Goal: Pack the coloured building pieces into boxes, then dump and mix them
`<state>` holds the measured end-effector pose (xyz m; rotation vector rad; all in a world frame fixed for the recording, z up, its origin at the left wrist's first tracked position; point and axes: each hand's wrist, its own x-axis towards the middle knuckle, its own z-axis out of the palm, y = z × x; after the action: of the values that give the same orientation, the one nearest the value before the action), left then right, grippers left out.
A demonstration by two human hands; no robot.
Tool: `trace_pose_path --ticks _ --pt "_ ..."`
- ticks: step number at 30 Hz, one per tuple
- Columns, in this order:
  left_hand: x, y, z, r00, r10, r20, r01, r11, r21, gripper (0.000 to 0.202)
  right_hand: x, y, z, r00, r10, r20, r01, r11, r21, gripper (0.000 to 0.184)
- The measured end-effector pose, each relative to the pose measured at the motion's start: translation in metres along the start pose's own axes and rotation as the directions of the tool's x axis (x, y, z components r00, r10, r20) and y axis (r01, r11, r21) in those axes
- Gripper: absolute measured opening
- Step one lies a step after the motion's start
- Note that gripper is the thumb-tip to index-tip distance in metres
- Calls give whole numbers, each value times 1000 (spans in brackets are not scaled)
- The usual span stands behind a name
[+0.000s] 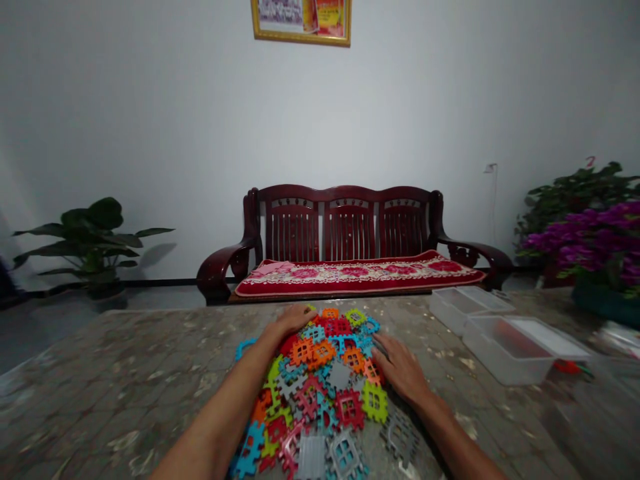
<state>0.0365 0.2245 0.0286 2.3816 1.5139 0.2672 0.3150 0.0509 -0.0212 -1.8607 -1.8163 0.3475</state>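
A heap of several colourful plastic interlocking tiles (325, 380), red, orange, teal, green and grey, lies on the stone-patterned table (125, 373) right in front of me. My left hand (293, 320) rests with fingers spread flat on the far left edge of the heap. My right hand (403, 367) lies flat with fingers stretched out against the heap's right side. Neither hand grips a piece. Both forearms frame the pile.
Two clear plastic boxes (520, 347) stand on the table at the right. Beyond the table is a dark wooden bench with a red cushion (345, 267). A potted plant (95, 247) stands left, purple flowers (595, 240) right.
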Motion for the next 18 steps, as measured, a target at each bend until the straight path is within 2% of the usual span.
trace_pose_path --ticks 8,13,16,18 --pt "-23 -2 7 1000 11 -7 -12 991 -130 38 -7 -10 9 997 -33 -63 31 999 -32 52" --pt "-41 -5 0 999 31 24 -25 979 -202 46 -14 -22 2 996 -65 -57 64 998 -13 44" --pt "-38 -4 -8 999 28 24 -22 978 -209 52 -14 -24 -2 998 -30 -62 30 1000 2 50" --pt "-28 2 -10 1000 21 -4 -22 981 -194 51 -10 -20 -3 993 22 -118 -20 1000 14 50"
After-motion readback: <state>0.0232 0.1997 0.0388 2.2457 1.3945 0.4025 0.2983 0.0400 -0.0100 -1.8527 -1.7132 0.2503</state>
